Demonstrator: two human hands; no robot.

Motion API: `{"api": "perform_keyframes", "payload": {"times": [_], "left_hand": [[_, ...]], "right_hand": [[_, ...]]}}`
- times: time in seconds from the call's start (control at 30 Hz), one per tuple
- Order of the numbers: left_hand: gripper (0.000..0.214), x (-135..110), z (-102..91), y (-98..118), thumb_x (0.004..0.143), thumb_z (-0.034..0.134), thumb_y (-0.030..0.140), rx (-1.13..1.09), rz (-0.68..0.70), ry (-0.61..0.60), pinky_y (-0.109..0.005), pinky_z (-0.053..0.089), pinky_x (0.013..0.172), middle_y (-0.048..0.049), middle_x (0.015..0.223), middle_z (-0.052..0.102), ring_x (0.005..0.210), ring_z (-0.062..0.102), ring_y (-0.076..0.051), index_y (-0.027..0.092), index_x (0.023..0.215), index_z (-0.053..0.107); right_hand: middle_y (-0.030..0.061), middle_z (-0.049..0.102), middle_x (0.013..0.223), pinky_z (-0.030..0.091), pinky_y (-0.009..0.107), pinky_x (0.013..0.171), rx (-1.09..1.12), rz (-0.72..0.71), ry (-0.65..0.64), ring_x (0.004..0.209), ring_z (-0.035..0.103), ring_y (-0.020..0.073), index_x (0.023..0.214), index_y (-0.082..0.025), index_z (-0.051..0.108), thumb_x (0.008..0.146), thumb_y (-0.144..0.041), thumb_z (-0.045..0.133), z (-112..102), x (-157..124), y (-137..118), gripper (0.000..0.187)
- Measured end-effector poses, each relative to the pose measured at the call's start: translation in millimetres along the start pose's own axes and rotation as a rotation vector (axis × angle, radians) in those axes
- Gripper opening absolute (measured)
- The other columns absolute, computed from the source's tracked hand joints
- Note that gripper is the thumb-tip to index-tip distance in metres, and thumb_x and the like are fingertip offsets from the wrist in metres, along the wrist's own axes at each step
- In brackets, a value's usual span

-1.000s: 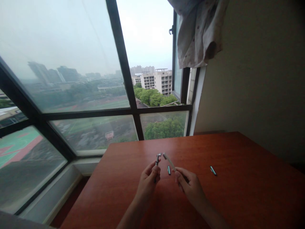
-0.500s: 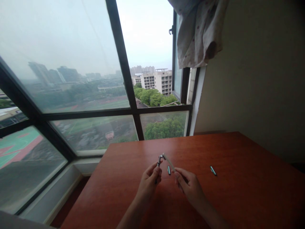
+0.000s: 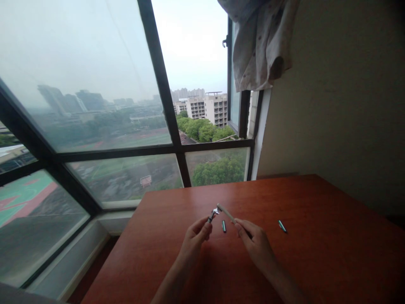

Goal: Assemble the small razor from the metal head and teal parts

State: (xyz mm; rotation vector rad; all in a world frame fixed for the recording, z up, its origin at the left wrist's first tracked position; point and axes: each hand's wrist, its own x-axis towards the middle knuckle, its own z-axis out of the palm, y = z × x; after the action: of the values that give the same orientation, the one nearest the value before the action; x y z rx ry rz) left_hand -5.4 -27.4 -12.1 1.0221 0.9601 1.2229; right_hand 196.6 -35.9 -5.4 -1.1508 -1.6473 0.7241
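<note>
My left hand (image 3: 196, 234) is closed around the handle of a metal razor (image 3: 212, 214), its shiny head end pointing up and to the right. In my right hand (image 3: 253, 235) is a slim pale toothbrush (image 3: 226, 212), held by its lower part. The brush's head meets the razor's top end; whether the bristles touch the metal is too small to tell. Just below, between my hands, a teal and dark razor blade cartridge (image 3: 224, 226) lies on the table. A second similar cartridge (image 3: 282, 226) rests farther right, apart from both hands.
The reddish-brown wooden table (image 3: 177, 202) spreads under my hands, its far edge close to a dark-framed window (image 3: 179, 148). A light spotted cloth (image 3: 257, 50) hangs at the upper right beside the plain wall (image 3: 335, 105).
The razor has tilted from nearly upright toward the right. The toothbrush now lies flatter, and my right hand has shifted slightly up and right. Both cartridges stay put on the table.
</note>
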Motion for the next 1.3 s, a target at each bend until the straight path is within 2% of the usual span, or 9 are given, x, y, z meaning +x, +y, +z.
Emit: {"api": "perform_keyframes", "payload": {"times": [0.13,0.23,0.43,0.7,0.87,1.07,1.3], "left_hand": [[0.042,2,-5.6,3,0.074,0.070,0.044,0.053,0.008,0.039,-0.022,0.025,0.053,0.0002,0.064,0.049,0.057,0.036,-0.010,0.013,0.103,0.071],[0.040,3,-8.6,3,0.074,0.070,0.043,0.070,0.033,0.074,-0.022,0.024,0.052,0.0003,0.062,0.049,0.056,0.035,-0.010,0.012,0.100,0.073],[0.039,1,-11.0,9,0.074,0.070,0.042,0.068,0.025,0.028,-0.022,0.024,0.052,-0.0001,0.061,0.048,0.057,0.034,-0.011,0.012,0.099,0.073],[0.039,-2,-11.9,12,0.078,0.067,0.041,0.105,0.020,-0.059,-0.022,0.024,0.053,0.0009,0.063,0.045,0.058,0.033,-0.010,0.012,0.104,0.072],[0.038,-2,-12.4,13,0.080,0.065,0.040,0.133,0.049,-0.041,-0.022,0.024,0.053,0.0015,0.062,0.043,0.058,0.032,-0.010,0.013,0.106,0.071],[0.044,1,-16.4,10,0.079,0.066,0.043,0.162,0.035,0.000,-0.021,0.025,0.053,0.0007,0.065,0.045,0.059,0.034,-0.010,0.012,0.110,0.069],[0.046,-2,-12.7,19,0.077,0.065,0.047,0.261,0.059,0.008,-0.022,0.028,0.055,0.0010,0.065,0.046,0.060,0.036,-0.011,0.013,0.108,0.070]], "right_hand": [[0.0046,0.063,0.068,0.042,0.024,0.057,-0.025,-0.052,-0.030,0.063,0.057,0.0175,0.082,-0.016,0.071,0.092,-0.040,0.044,-2,0,-2,0.038],[0.0046,0.063,0.069,0.042,0.024,0.058,-0.040,-0.102,-0.064,0.063,0.058,0.0175,0.085,-0.017,0.071,0.092,-0.039,0.045,-6,0,-6,0.035],[0.0051,0.064,0.070,0.042,0.024,0.057,-0.051,-0.180,-0.096,0.064,0.059,0.0175,0.089,-0.018,0.072,0.092,-0.035,0.046,-14,1,-9,0.031],[0.0081,0.068,0.079,0.046,0.029,0.065,-0.135,-0.138,-0.049,0.072,0.062,0.0208,0.096,-0.018,0.071,0.093,-0.036,0.044,-17,4,1,0.033],[0.0088,0.069,0.082,0.046,0.028,0.065,-0.141,-0.139,-0.057,0.075,0.063,0.0213,0.097,-0.017,0.071,0.093,-0.037,0.043,-16,3,1,0.034],[0.0046,0.061,0.067,0.041,0.025,0.055,-0.112,-0.194,-0.095,0.061,0.057,0.0163,0.088,-0.015,0.070,0.093,-0.035,0.043,-17,3,-2,0.034],[0.0037,0.059,0.067,0.039,0.024,0.056,-0.096,-0.208,-0.120,0.061,0.055,0.0155,0.090,-0.016,0.069,0.094,-0.032,0.044,-22,2,-4,0.030]]}}
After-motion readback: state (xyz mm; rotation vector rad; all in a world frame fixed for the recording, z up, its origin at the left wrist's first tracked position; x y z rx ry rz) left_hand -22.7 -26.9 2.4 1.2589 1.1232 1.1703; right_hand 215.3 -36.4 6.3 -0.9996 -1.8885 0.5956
